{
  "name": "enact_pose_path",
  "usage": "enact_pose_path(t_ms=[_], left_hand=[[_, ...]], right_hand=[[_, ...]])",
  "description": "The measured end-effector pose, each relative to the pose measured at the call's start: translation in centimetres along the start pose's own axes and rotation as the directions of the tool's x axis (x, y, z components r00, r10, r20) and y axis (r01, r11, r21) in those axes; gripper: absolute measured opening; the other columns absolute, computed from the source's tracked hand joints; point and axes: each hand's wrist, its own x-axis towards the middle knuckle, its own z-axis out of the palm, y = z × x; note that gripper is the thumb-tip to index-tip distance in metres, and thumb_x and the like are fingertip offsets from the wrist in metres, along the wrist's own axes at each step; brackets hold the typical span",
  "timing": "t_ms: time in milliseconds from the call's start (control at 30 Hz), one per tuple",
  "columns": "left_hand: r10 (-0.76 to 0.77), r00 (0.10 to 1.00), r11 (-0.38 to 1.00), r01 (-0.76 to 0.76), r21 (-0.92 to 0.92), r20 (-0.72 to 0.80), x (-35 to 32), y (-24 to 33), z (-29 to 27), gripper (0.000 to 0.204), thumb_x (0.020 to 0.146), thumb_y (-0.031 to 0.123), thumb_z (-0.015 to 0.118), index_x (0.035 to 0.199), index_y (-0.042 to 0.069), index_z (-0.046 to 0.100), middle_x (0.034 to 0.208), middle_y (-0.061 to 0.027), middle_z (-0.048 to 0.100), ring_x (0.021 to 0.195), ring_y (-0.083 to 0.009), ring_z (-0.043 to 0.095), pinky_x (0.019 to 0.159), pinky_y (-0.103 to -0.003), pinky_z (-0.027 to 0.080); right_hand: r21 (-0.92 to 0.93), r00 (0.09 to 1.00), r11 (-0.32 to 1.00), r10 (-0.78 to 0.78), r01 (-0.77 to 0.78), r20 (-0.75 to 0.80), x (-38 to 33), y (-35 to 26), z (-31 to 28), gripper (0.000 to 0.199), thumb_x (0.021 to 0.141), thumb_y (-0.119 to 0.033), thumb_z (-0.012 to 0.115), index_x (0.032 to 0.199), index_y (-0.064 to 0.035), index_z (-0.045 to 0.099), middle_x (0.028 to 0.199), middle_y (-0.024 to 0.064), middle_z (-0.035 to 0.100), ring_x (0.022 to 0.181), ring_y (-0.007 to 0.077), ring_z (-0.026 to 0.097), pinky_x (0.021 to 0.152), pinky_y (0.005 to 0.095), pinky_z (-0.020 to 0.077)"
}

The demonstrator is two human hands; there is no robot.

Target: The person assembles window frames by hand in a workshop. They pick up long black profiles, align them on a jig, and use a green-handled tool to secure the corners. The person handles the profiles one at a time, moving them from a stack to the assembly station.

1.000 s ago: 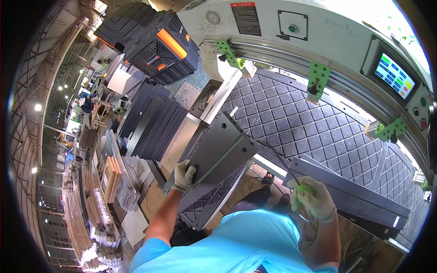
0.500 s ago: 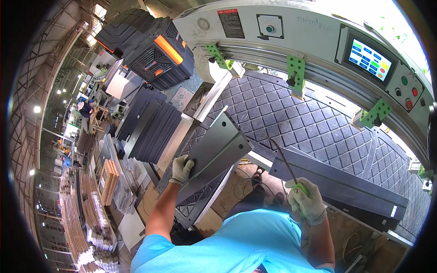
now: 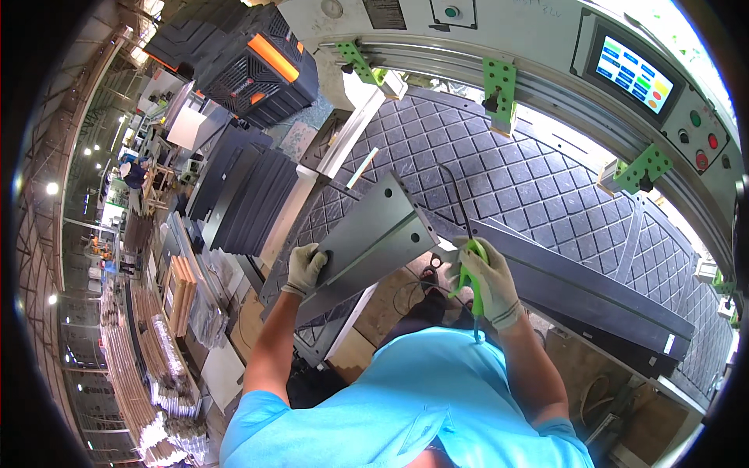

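Note:
My left hand (image 3: pixel 305 269), in a pale work glove, grips the left edge of a dark grey panel (image 3: pixel 363 238), with fingers bent over its face. The panel lies tilted, with grooves along it and round holes near its far end. In my gloved right hand (image 3: pixel 495 287) is an air blow gun (image 3: pixel 473 279) with a green body and a long, thin, bent metal nozzle. The nozzle points up and away, just right of the panel's far end. My right fingers are wrapped round the handle and partly hide it.
Another dark panel (image 3: pixel 577 285) lies on the right along the machine's black diamond-patterned bed (image 3: pixel 538 183). Green brackets (image 3: pixel 499 87) hang from the rail beyond, below a touch screen (image 3: pixel 633 74). Stacked dark boards (image 3: pixel 250 195) and a black-orange case (image 3: pixel 253 74) stand on the left.
My right hand has moved left and up, bringing the blow gun beside the panel's far end, its nozzle now steeper. The left hand keeps its grip, and the panel has shifted slightly.

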Motion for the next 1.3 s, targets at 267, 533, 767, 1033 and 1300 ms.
enact_pose_path(t_ms=[267,533,767,1033,1300], left_hand=[[-0.059,0.998,0.998,0.059,-0.022,0.018,0.7,-0.1,0.9,0.060,0.095,0.056,0.069,0.075,0.000,0.062,0.062,-0.0130,0.048,0.057,-0.0192,0.047,0.057,-0.040,0.039],[-0.047,0.997,0.996,0.051,0.070,-0.058,0.1,1.0,1.4,0.049,0.089,0.046,0.072,0.073,0.001,0.060,0.062,-0.0197,0.050,0.053,-0.0294,0.051,0.055,-0.044,0.040],[0.007,0.998,0.994,0.001,0.111,-0.069,-0.6,1.7,1.1,0.056,0.091,0.053,0.072,0.073,0.002,0.060,0.064,-0.0206,0.051,0.056,-0.0334,0.054,0.057,-0.045,0.041],[-0.028,0.999,0.989,0.031,0.147,-0.023,-2.2,1.9,1.4,0.068,0.092,0.068,0.069,0.076,0.003,0.061,0.065,-0.0189,0.051,0.058,-0.0341,0.057,0.059,-0.044,0.042],[-0.054,0.998,0.989,0.056,0.140,-0.016,-3.2,2.6,1.9,0.076,0.092,0.077,0.066,0.077,0.003,0.062,0.065,-0.0169,0.051,0.059,-0.0323,0.058,0.058,-0.043,0.044]], right_hand=[[0.009,0.999,1.000,-0.008,0.008,0.047,2.4,-0.1,1.8,0.037,0.111,-0.018,0.065,0.140,0.0033,0.060,0.114,0.0121,0.074,0.096,0.0218,0.078,0.071,0.0340,0.0652],[-0.146,0.989,0.984,-0.115,0.101,-0.093,2.4,0.0,4.2,0.047,0.097,-0.010,0.082,0.138,0.0035,0.061,0.108,0.0051,0.071,0.088,0.0115,0.071,0.076,0.0276,0.0596],[-0.225,0.971,0.959,-0.202,0.171,-0.124,1.8,1.2,4.1,0.048,0.094,-0.009,0.084,0.136,0.0026,0.063,0.104,0.0030,0.070,0.082,0.0078,0.064,0.071,0.0244,0.0545],[-0.195,0.973,0.970,-0.174,0.143,-0.153,-0.2,1.8,3.6,0.044,0.093,-0.006,0.084,0.132,0.0005,0.066,0.099,-0.0014,0.066,0.080,0.0047,0.061,0.070,0.0218,0.0520],[-0.205,0.986,0.973,-0.130,0.106,-0.103,-2.0,2.4,2.3,0.049,0.094,0.001,0.081,0.138,0.0035,0.061,0.118,0.0081,0.071,0.099,0.0118,0.070,0.086,0.0286,0.0615]])
